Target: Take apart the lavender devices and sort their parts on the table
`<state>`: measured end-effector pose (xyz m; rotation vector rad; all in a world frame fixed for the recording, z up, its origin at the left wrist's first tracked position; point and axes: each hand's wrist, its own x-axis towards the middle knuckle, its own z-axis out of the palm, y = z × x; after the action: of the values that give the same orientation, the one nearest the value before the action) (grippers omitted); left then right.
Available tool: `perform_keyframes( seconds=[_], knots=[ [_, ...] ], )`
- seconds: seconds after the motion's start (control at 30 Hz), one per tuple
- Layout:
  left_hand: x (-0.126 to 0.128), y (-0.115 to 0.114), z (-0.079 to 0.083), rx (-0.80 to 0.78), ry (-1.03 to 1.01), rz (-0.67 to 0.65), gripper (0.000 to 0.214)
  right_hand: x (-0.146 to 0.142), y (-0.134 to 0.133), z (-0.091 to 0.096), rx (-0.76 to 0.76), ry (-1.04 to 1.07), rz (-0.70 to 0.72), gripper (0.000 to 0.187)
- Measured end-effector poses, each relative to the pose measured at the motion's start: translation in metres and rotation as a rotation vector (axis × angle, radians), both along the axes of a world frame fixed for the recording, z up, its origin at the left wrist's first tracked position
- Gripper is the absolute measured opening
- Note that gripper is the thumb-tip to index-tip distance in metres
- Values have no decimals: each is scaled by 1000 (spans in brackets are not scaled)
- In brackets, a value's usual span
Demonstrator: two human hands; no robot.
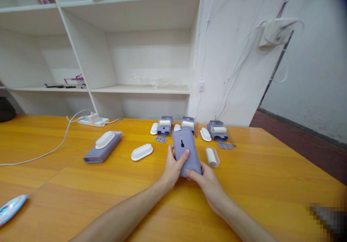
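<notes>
Both my hands grip a greyish-purple plastic housing (187, 158), a flat oblong case with a small dark slot in its upper face, tilted above the table. My left hand (173, 164) holds its left side, thumb on the face. My right hand (204, 178) is wrapped round its lower right corner; the fingers underneath are hidden. Left of my hands lies a white oval cover (142, 152). To the right, a white roller (210, 157) rests in a translucent holder. Farther left, another purple housing (108, 151) has a white oval cover (105, 140) on top.
Behind the held housing stand purple part sets (164, 128), (217, 130) with white rollers, springs and flat plates. A power strip (93, 120) with a white cable lies at the back left. White shelves (141, 89) rise behind the wooden table (121, 187). A glowing mouse (12, 209) sits at left.
</notes>
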<state>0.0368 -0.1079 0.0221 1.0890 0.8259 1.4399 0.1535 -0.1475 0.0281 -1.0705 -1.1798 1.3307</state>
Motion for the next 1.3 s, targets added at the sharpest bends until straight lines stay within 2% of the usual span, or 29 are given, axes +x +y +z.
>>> perform_keyframes(
  seconds=[0.13,0.27,0.4,0.67,0.87,1.0,1.13,1.3],
  knots=[
    [0,-3,1,10,36,67,47,-3,-5,-1,-120,79,-7,32],
    [1,0,-3,-11,25,85,48,-7,-5,1,-103,12,-119,19],
    [2,2,-5,-36,21,95,48,-11,-5,6,-112,-6,-169,19],
    [0,2,6,-113,13,-8,47,8,2,-10,-6,51,36,23],
    [-5,11,7,-84,-15,137,50,6,-1,-4,-127,-36,-24,24],
    [-15,21,6,-166,-28,137,52,6,-4,-3,-66,-86,70,25],
    [-20,28,10,-120,-89,113,52,5,-6,-6,-38,-173,134,29],
    [-35,45,27,-70,-124,206,52,9,-8,-12,39,-72,55,45]
  ],
)
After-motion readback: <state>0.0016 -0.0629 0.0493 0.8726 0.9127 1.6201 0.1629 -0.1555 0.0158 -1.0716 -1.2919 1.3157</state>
